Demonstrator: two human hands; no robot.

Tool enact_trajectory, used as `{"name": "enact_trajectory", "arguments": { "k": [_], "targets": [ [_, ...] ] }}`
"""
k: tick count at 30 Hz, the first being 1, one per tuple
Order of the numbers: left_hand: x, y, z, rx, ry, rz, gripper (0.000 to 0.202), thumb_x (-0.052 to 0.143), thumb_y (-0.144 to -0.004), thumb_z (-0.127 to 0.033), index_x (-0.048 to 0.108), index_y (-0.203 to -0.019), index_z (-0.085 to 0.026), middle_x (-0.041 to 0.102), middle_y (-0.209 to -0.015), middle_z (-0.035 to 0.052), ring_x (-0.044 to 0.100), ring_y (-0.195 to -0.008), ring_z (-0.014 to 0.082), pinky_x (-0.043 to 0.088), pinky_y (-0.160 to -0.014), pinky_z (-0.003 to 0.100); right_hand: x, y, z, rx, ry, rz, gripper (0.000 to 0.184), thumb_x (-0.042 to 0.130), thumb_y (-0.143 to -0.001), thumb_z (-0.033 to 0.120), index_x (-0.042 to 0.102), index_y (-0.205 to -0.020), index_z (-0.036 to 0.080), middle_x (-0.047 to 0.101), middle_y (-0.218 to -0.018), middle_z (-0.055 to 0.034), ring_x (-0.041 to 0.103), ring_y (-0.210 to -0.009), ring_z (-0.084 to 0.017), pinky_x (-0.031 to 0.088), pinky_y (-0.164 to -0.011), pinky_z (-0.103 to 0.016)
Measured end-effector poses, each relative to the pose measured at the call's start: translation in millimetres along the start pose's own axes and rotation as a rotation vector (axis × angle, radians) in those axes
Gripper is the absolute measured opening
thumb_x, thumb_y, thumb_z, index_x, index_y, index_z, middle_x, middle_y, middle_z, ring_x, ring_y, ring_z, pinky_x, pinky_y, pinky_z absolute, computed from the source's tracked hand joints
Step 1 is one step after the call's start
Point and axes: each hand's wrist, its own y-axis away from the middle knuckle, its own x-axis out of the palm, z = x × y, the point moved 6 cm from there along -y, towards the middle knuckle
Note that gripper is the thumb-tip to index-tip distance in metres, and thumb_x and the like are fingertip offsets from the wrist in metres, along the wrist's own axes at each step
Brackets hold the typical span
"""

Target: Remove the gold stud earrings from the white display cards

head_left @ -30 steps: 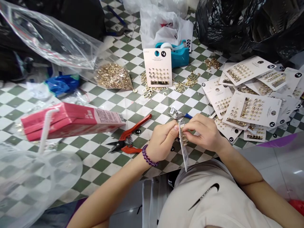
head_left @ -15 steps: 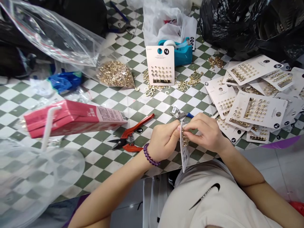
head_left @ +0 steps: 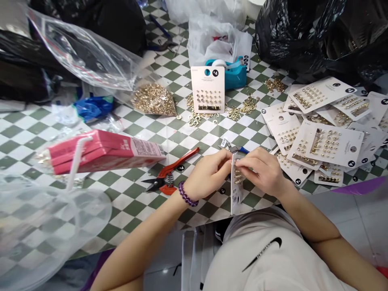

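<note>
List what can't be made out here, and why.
Head view:
Left hand: some fingers hidden by itself.
Held card: small print too slanted.
Right hand: fingers cover whatever they may pinch.
Nearer blue pliers: right hand hides part.
Card pile: upper cards cover lower.
Rightmost black bag: cut by top edge.

held card [head_left: 236,196] between left hand [head_left: 209,173] and right hand [head_left: 264,170], at the table's [head_left: 133,198] near edge | shears [head_left: 165,171] left of them — carton [head_left: 103,151] farther left | pliers [head_left: 241,149] just beyond | display card [head_left: 208,85] before tape dispenser [head_left: 235,76], parts bag [head_left: 154,99] to its left | card pile [head_left: 329,139] off right
</note>
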Motion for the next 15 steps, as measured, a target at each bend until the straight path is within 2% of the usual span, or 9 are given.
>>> {"name": "enact_trajectory", "arguments": {
  "k": [4,10,12,15],
  "targets": [
    [3.3,-2.4,0.8,0.054,0.148,0.119,0.027,0.043,-0.091,-0.040,0.055,-0.089,-0.016,0.059,-0.082,0.0007,0.053,-0.074,0.0122,0.039,-0.066,0.023,-0.3,2.0,-3.5,0.026,-0.028,-0.002,0.012,0.060,-0.083,0.008,0.059,-0.093,0.013,0.061,-0.081,-0.0061,0.056,-0.074,-0.014,0.049,-0.066,-0.026],
    [3.9,-6.6,5.9,0.025,0.399,0.128,0.026,0.054,-0.086,-0.040,0.053,-0.091,-0.014,0.057,-0.081,0.0021,0.052,-0.072,0.0113,0.043,-0.066,0.023,-0.1,2.6,-6.8,0.060,-0.108,0.020,0.013,0.058,-0.084,0.008,0.060,-0.095,0.014,0.064,-0.087,-0.0061,0.058,-0.081,-0.014,0.052,-0.072,-0.028],
    [4.0,-7.1,5.4,0.019,0.414,0.123,0.027,0.056,-0.085,-0.041,0.053,-0.089,-0.014,0.056,-0.080,0.0019,0.051,-0.071,0.0110,0.042,-0.065,0.022,1.7,2.5,-7.9,0.074,-0.143,0.036,0.014,0.057,-0.084,0.008,0.060,-0.096,0.015,0.065,-0.089,-0.0062,0.060,-0.084,-0.014,0.053,-0.074,-0.029],
    [4.5,-6.6,3.7,0.030,0.310,0.141,0.030,0.053,-0.086,-0.044,0.054,-0.087,-0.014,0.055,-0.078,0.0015,0.049,-0.070,0.0115,0.041,-0.064,0.022,3.3,2.8,-9.5,0.112,-0.193,0.031,0.013,0.057,-0.085,0.008,0.060,-0.095,0.015,0.065,-0.089,-0.0063,0.061,-0.085,-0.014,0.054,-0.075,-0.029]
  ]
}}
